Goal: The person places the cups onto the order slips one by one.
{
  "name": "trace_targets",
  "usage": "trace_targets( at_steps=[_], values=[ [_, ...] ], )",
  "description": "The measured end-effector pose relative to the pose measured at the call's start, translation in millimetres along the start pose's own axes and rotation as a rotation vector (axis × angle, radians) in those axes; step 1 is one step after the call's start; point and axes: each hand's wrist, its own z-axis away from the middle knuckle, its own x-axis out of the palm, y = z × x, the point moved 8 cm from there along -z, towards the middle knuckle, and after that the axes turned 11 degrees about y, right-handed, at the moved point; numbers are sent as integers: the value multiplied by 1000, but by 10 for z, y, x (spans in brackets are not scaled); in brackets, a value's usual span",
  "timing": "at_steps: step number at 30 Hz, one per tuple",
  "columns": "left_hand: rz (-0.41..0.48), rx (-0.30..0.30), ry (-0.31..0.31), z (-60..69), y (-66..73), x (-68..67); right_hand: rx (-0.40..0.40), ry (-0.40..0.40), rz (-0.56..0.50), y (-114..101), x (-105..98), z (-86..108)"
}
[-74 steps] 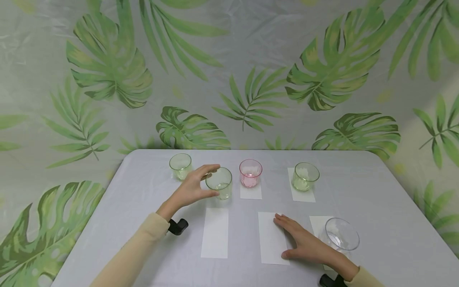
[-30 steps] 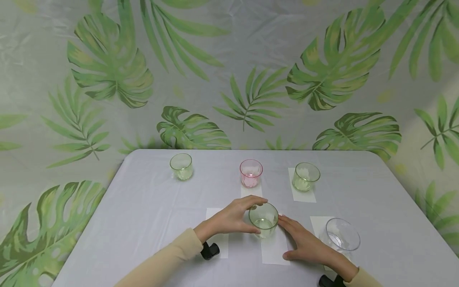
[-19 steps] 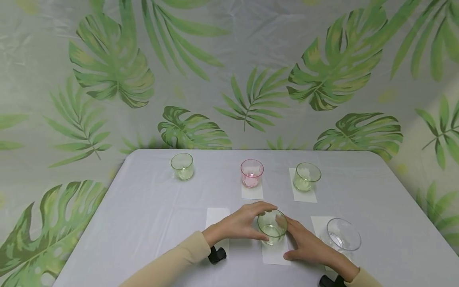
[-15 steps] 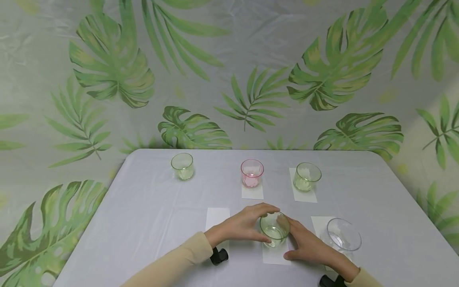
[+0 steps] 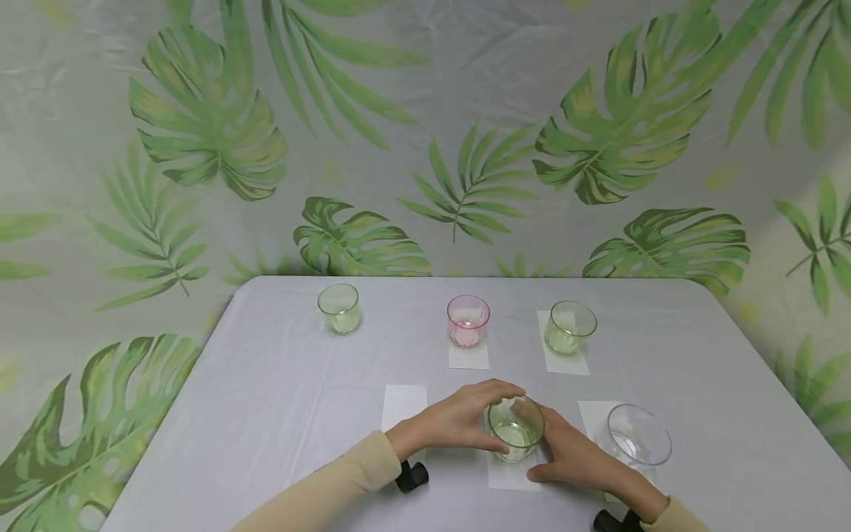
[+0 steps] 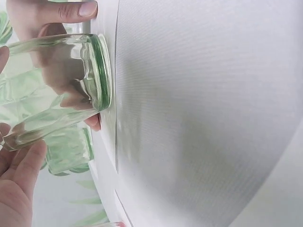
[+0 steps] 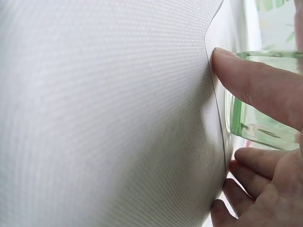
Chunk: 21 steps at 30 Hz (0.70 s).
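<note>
My left hand grips a green-tinted glass cup near its rim, thumb on the near side and fingers on the far side. The cup stands upright over a white paper strip; its thick green base is at or just above the paper in the left wrist view. Right beside it, my right hand lies low with fingers spread loosely behind and beside the cup. In the right wrist view its thumb rests by the paper's edge; whether it touches the glass I cannot tell.
A clear glass cup stands on paper at right. Farther back are a pink glass cup and a green one on strips, plus a green cup on bare cloth. Another strip lies partly under my left wrist.
My left hand has carried the green glass cup from the back left, right and nearer, to the paper strip beside my right hand. The right hand has stayed nearly still.
</note>
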Motion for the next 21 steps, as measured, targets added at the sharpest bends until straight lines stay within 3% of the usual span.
trace_targets(
  at_steps=[14,21],
  values=[
    [-29,29,-34,28,-1,72,-5,2,-24,-15,2,7],
    [-24,-1,6,62,-26,-90,15,4,-69,-5,-10,9]
  ],
)
